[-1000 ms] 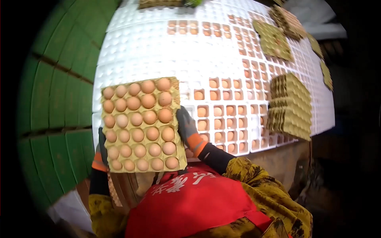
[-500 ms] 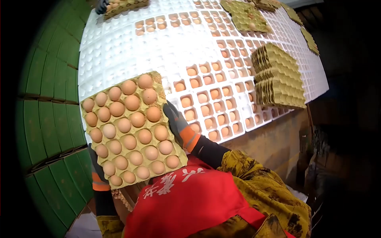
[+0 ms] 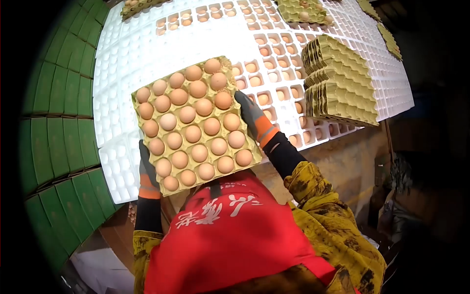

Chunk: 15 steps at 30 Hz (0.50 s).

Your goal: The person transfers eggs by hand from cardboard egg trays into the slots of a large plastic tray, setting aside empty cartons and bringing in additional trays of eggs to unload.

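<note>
A pulp egg tray point(image 3: 193, 165) full of brown eggs is held out in front of my red apron, slightly tilted, over the near edge of the white foam trays. My left hand point(image 3: 148, 169), in a grey and orange glove, grips its left side near the lower corner; the fingers are mostly hidden behind it. On the opposite edge is my right hand point(image 3: 250, 117), gloved alike, its thumb by the rim and its other fingers out of sight beneath. Beyond the tray lie white foam egg trays point(image 3: 117, 169), some pockets holding eggs point(image 3: 263, 99).
A stack of pulp trays point(image 3: 340, 83) rests on the foam trays at right. Other pulp trays lie at the far side, including one with eggs point(image 3: 142, 7) and another point(image 3: 299, 12) at top centre-right. Green boxes point(image 3: 41, 144) are piled along the left.
Both hands have moved the full egg tray right and upward in view, so it covers foam pockets with eggs that showed before. The view has also shifted somewhat.
</note>
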Each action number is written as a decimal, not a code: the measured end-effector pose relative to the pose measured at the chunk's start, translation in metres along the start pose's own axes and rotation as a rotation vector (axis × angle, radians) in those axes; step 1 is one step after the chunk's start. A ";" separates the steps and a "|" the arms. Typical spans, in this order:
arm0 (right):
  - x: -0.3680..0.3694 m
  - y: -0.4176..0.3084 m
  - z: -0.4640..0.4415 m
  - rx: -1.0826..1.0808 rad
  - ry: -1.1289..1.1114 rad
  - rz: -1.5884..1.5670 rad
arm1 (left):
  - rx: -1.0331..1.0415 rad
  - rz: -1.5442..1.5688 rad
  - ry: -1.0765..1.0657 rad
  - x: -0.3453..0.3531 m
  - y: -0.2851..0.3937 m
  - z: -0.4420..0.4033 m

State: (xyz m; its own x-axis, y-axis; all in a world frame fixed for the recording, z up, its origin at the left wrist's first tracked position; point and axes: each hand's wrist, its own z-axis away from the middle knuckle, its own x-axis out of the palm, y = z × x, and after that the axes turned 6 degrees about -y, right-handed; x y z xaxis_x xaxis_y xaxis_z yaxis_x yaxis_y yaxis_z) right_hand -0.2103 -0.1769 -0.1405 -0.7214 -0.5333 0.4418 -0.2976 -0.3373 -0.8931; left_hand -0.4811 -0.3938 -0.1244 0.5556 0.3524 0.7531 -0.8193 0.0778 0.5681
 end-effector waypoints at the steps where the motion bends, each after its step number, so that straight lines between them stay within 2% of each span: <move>1: -0.006 -0.001 0.003 -0.015 -0.032 0.139 | 0.027 -0.147 0.051 -0.005 0.002 0.000; 2: -0.013 -0.003 0.012 -0.059 -0.078 0.361 | 0.062 -0.292 0.107 -0.015 0.006 0.002; 3: -0.036 0.001 0.021 -0.443 -0.112 1.061 | 0.209 -1.011 0.196 -0.028 0.013 0.007; 4: -0.014 -0.030 0.032 -0.317 -0.048 0.891 | 0.251 -1.234 0.276 -0.063 0.026 0.006; 6: 0.019 -0.091 0.058 -0.097 0.067 0.648 | 0.472 -0.953 0.530 0.015 0.041 0.019; 7: 0.025 -0.115 0.076 -0.054 -0.054 0.769 | 0.538 -1.103 0.490 0.044 0.046 0.026; 8: 0.030 -0.127 0.094 -0.009 -0.178 0.890 | 0.602 -1.251 0.448 0.072 0.047 0.034; 9: 0.036 -0.125 0.106 -0.075 -0.267 1.019 | 0.495 -1.424 0.381 0.106 0.041 0.044; 10: 0.042 -0.122 0.114 -0.143 -0.355 1.144 | 0.464 -1.564 0.168 0.131 0.035 0.050; 11: 0.042 -0.109 0.119 -0.301 -0.416 1.326 | 0.455 -1.534 -0.037 0.150 0.021 0.051; 12: 0.043 -0.096 0.120 -0.304 -0.433 1.412 | 0.442 -1.696 -0.216 0.161 0.007 0.050; 14: 0.041 -0.076 0.122 -0.308 -0.455 1.586 | 0.430 -2.009 -0.447 0.177 -0.019 0.044; 15: 0.036 -0.072 0.120 -0.302 -0.437 1.486 | 0.378 -2.095 -0.522 0.167 -0.036 0.039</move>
State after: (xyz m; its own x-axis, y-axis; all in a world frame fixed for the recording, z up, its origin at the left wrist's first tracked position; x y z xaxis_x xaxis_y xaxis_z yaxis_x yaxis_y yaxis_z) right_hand -0.1405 -0.2649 -0.0505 -0.2573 -0.4253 -0.8677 0.3362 0.8024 -0.4931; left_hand -0.3531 -0.3738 -0.0059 0.3829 -0.1919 -0.9036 0.8700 -0.2539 0.4226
